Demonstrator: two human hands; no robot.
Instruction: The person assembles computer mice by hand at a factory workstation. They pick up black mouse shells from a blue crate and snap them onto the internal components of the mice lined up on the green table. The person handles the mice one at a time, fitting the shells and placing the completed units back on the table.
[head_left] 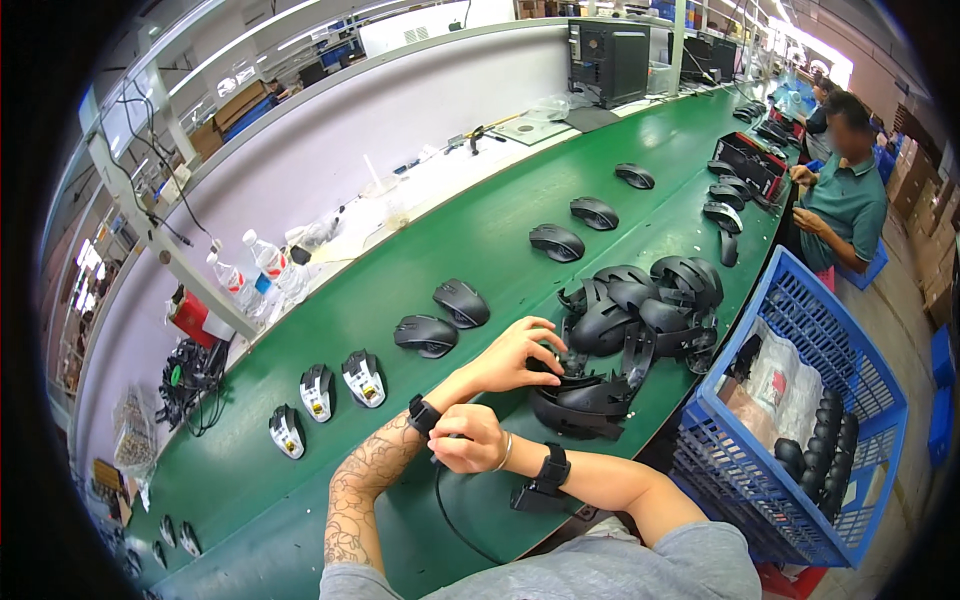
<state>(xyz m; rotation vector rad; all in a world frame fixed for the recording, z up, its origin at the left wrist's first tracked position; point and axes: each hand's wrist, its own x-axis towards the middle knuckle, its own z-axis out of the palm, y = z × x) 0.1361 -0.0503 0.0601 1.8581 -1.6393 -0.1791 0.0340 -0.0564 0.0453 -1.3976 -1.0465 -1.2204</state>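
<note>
My left hand [513, 358] half-curled at black mouse shells [603, 328], can't tell if gripping, my right hand [470, 440] closed, contents hidden

A long green workbench [400, 280] carries black mice [557, 243], opened mice [363, 378] and piled black shells [605, 328].

Shells [603, 325]: black, curved, smooth on the outer faces. Heaped loosely, overlapping, tilted at differing angles, mainly right of and beyond the left hand [515, 355], whose fingertips reach the heap's near-left edge; grip on a shell not determinable. Front shell [580, 415]: black, bowed, at the heap's near side, just short of the left fingertips and right of the right hand [470, 438]. Dark piece [457, 436]: mostly hidden in the right hand's curled fingers; kind not determinable.
</note>
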